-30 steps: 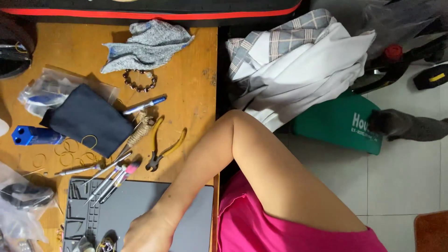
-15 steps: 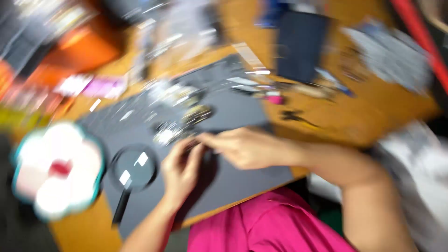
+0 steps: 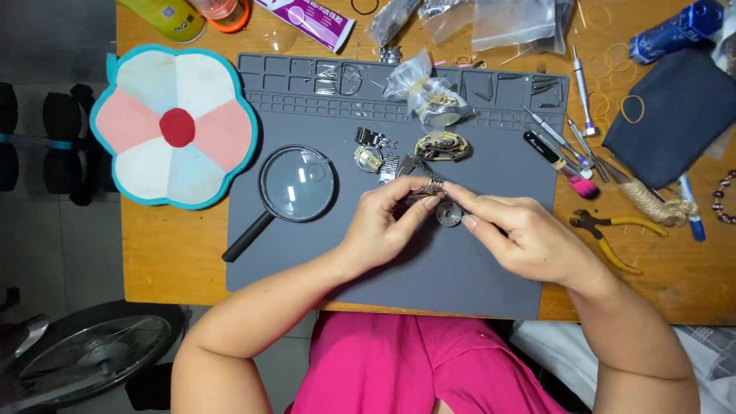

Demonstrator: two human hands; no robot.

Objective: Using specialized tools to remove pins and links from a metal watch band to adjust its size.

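Note:
My left hand (image 3: pixel 381 228) and my right hand (image 3: pixel 524 238) meet over the middle of a grey work mat (image 3: pixel 307 261). Between their fingertips they pinch a small metal watch band (image 3: pixel 426 186). A round metal watch case (image 3: pixel 449 214) sits just under the band, against my right thumb. Whether it is joined to the band I cannot tell. Just beyond my fingers lie a gold-toned watch (image 3: pixel 443 146) and loose band links (image 3: pixel 374 139).
A black-handled magnifying glass (image 3: pixel 295 184) lies left of my hands. A flower-shaped pad (image 3: pixel 175 126) covers the table's left end. Screwdrivers (image 3: pixel 553 136), yellow-handled pliers (image 3: pixel 616 230), a dark pouch (image 3: pixel 675 107) and rubber bands lie to the right. Plastic bags (image 3: pixel 502 19) line the far edge.
The view has swung from the table's right side to straight down on the mat. My hands have come together on the watch band.

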